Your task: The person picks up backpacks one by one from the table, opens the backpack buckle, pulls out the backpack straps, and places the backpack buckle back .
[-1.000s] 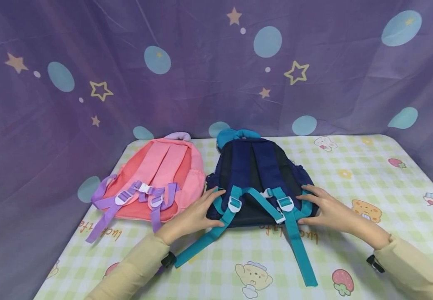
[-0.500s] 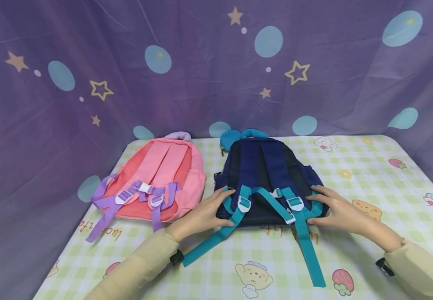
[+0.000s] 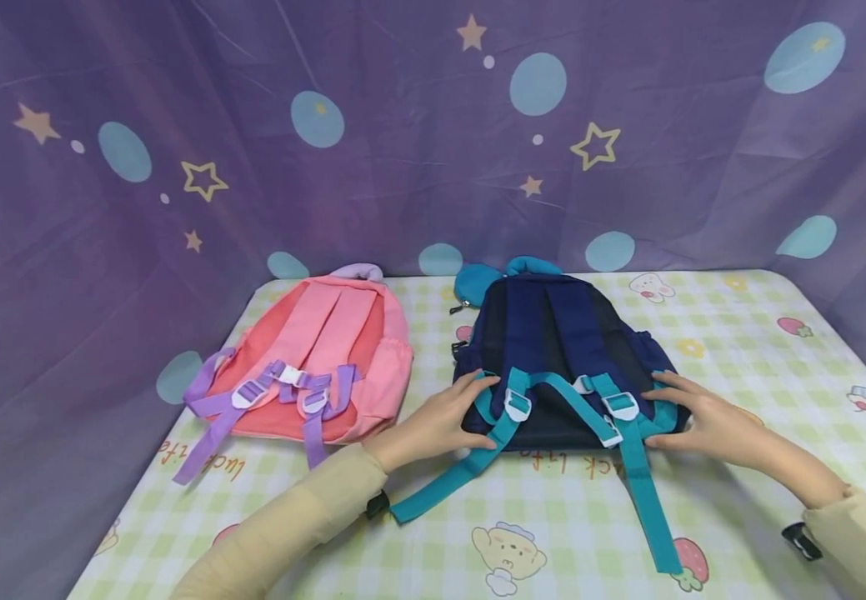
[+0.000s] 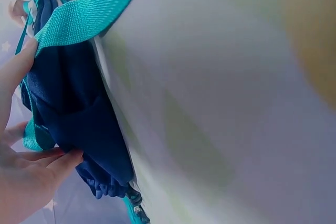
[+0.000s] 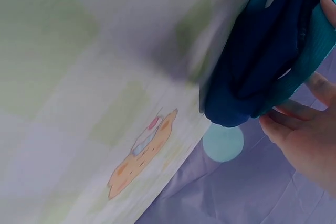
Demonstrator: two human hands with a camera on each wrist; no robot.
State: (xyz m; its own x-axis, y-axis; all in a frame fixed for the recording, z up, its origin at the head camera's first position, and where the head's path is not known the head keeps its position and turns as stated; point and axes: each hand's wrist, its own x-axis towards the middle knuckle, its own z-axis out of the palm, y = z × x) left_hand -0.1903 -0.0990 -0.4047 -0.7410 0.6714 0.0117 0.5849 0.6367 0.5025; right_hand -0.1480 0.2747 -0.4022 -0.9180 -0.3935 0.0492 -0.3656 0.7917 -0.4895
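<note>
A navy backpack (image 3: 563, 333) lies on the table with its padded back panel and teal straps (image 3: 646, 492) facing up. My left hand (image 3: 440, 421) grips its lower left corner, thumb at the near edge and fingers along the side; the left wrist view shows those fingers (image 4: 65, 163) against the navy fabric. At the lower right corner my right hand (image 3: 710, 421) holds the bag in the same way, beside a teal strap loop (image 5: 310, 51). A teal round pouch (image 3: 475, 285) hangs near the bag's top handle.
Left of the navy bag lies a pink backpack (image 3: 327, 358) with purple straps (image 3: 211, 442), also back side up. Both rest on a checked tablecloth (image 3: 372, 567) with cartoon prints. A purple curtain (image 3: 402, 192) with stars stands behind the table's far edge.
Both hands have moved to the right together with the navy backpack, widening the gap to the pink one. More of the teal pouch shows. The pink backpack stays put.
</note>
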